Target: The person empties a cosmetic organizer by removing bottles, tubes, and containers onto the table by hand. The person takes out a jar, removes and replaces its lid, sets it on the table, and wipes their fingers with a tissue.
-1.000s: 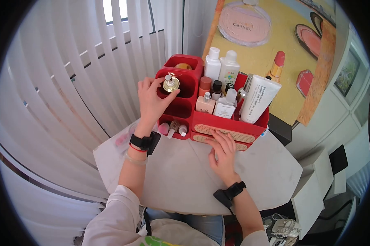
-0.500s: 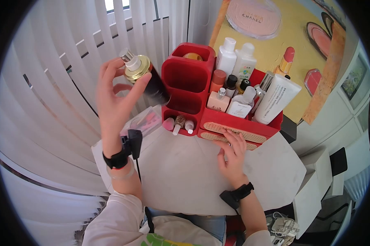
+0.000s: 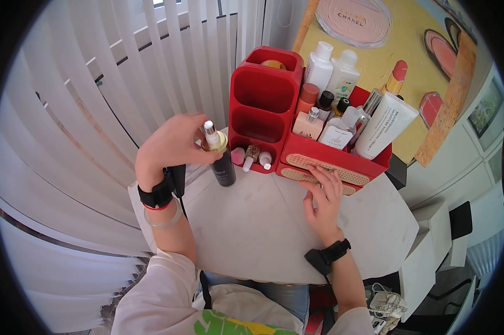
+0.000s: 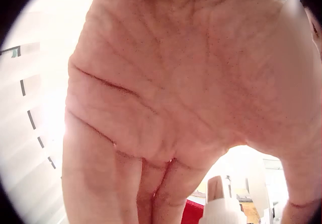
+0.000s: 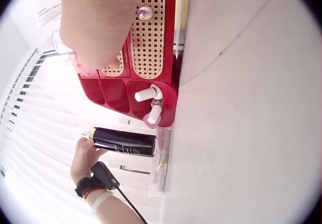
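Observation:
My left hand [image 3: 176, 146] grips a dark bottle [image 3: 223, 169] by its gold collar, thumb on one side and fingers on the other. In the right wrist view the same bottle [image 5: 126, 142] stands off to the side of the red organizer [image 5: 114, 97]. The left wrist view has the palm [image 4: 171, 78] over the bottle's white pump [image 4: 221, 209]. On the front of the red organizer [image 3: 288, 125], my right hand [image 3: 324, 209] rests its fingertips against the woven drawer front [image 3: 346, 172].
Several bottles and a white tube [image 3: 387, 125] fill the organizer's right part. Small items, including a pink sponge [image 3: 238, 156], lie in its lower left compartment. Blinds [image 3: 112, 100] hang at the left; a painting [image 3: 352, 22] stands behind. The white table [image 3: 252, 234] lies in front.
My left hand has lifted the bottle out of the upper left compartment, swung it left, and lowered it toward the table beside the organizer. The right hand has stayed at the drawers.

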Demonstrator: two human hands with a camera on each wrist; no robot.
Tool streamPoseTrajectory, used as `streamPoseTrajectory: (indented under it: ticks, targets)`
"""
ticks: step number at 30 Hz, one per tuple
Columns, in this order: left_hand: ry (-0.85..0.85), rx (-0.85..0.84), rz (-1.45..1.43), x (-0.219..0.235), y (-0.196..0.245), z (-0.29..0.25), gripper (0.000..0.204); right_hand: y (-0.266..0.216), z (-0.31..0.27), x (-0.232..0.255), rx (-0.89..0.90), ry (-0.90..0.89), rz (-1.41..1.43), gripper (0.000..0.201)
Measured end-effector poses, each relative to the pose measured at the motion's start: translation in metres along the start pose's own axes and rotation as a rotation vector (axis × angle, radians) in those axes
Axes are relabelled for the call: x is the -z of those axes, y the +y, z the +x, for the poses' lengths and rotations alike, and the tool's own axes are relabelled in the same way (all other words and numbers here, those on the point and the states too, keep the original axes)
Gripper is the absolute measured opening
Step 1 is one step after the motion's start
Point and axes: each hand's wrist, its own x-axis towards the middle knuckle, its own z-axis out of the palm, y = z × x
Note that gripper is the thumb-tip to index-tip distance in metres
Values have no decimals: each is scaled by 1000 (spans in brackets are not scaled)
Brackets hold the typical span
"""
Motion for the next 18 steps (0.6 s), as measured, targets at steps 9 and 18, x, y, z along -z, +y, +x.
streamPoseTrajectory:
  ticks: [9, 18]
  targets:
    - [436, 24, -41, -5, -17, 11, 42, -2, 0, -1, -5, 2, -5, 34]
    - [447, 137, -25, -25, -43, 35, 41, -2, 0, 0, -7, 0, -5, 33]
